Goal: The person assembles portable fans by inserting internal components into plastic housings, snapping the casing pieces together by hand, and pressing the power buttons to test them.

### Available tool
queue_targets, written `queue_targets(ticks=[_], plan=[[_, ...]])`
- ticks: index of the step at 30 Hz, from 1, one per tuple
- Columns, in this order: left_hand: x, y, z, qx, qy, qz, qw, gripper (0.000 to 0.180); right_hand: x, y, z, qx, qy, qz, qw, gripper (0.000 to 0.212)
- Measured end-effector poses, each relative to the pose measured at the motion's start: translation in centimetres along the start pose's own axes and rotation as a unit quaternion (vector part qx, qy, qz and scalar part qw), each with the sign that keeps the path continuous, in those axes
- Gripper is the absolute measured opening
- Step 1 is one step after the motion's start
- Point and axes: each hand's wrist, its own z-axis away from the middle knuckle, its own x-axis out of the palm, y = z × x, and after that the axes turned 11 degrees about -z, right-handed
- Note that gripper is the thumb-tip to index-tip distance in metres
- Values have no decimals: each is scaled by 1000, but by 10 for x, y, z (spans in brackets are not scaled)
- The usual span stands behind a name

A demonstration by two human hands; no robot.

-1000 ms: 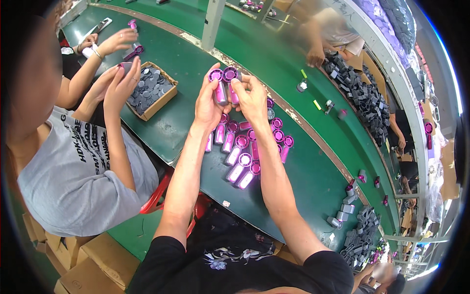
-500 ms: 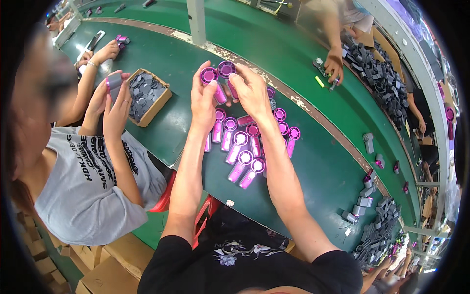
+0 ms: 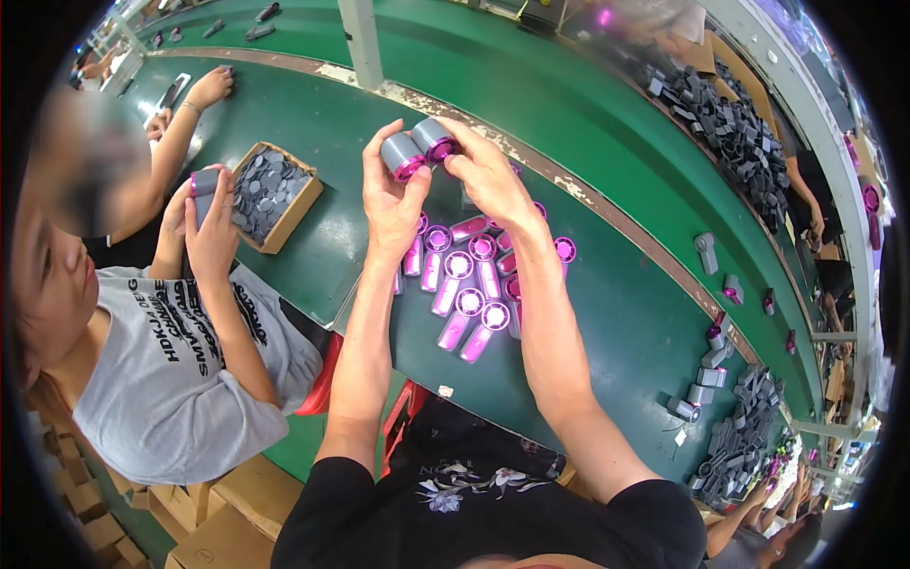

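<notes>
Two small handheld fans are held side by side above the table. My left hand [image 3: 387,204] is closed round the left fan [image 3: 402,154], with its grey round head tilted up and its magenta rim facing me. The right fan [image 3: 428,138], also grey and magenta, is in the closed fingers of my right hand [image 3: 491,180]. The two heads are touching or nearly so, and my palms hide the handles. Below my hands, several similar fans [image 3: 458,266] lie on the green table [image 3: 607,351], magenta sides up.
At left, a co-worker's hands [image 3: 210,220] hold a grey and magenta fan beside a cardboard box [image 3: 296,210] of grey discs. A green conveyor belt [image 3: 531,85] runs behind a metal post [image 3: 360,43]. Grey parts are heaped at lower right [image 3: 744,431].
Both fans have been tipped, so grey head sides show where the magenta grilles faced up. The co-worker's hands at left moved slightly lower. A hand across the belt has gone from view.
</notes>
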Motion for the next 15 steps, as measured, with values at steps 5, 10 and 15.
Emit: queue_targets(ticks=[5, 10, 15], plan=[[2, 5, -1, 13, 1, -19, 1000, 68, -1, 5, 2, -17, 1, -31, 999, 59], [2, 5, 0, 15, 13, -2, 1000, 73, 2, 6, 3, -34, -14, -47, 998, 57], [0, 3, -1, -13, 24, 7, 1000, 72, -1, 5, 5, -63, -13, -12, 998, 47]])
